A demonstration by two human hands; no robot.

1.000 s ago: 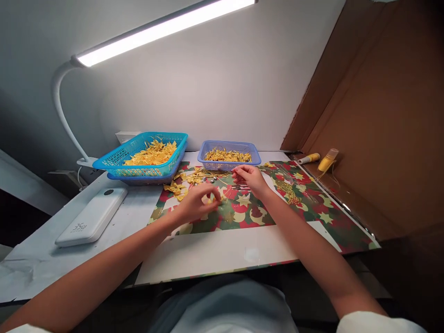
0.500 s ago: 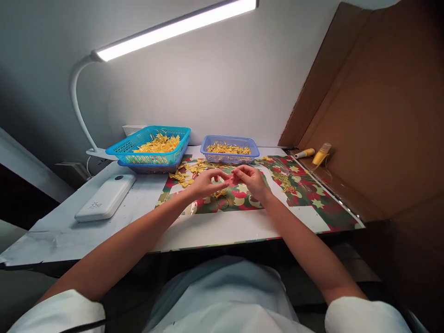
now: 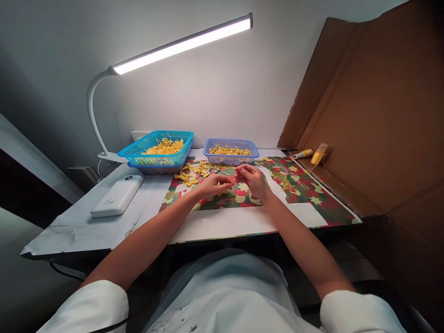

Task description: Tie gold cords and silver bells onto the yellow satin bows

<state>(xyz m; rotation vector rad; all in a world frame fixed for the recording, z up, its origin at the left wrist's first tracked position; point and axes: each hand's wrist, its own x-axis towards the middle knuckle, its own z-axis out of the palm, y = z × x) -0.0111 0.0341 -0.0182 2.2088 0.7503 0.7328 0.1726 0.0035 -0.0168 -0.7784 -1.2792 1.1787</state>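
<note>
Over the patterned sheet (image 3: 249, 201), my left hand (image 3: 213, 186) has its thumb and fingers drawn together in a pinch. What it pinches, if anything, is too small to make out. Just to its right, my right hand (image 3: 253, 179) is raised slightly higher, thumb and index fingertips pressed together on something tiny that I cannot identify. A narrow gap separates the two hands. Beneath and beside the left fingers lies a little bunch of gold cord (image 3: 224, 192). Gold ribbon bows (image 3: 187, 178) are scattered beyond the left hand, near small silvery pieces (image 3: 205, 173).
A turquoise basket (image 3: 147, 159) of yellow ribbon pieces sits stacked at the back left. Behind my hands stands a purple basket (image 3: 231, 158) of gold loops. A white power bank (image 3: 117, 196), a lit lamp (image 3: 183, 44), gold strands (image 3: 286, 181), yellow thread spools (image 3: 318, 154) and a cardboard wall (image 3: 374, 106) surround them.
My left hand's fingers have closed in and dropped slightly, while the right hand keeps its pinch. The whole view has shifted a little with the head.
</note>
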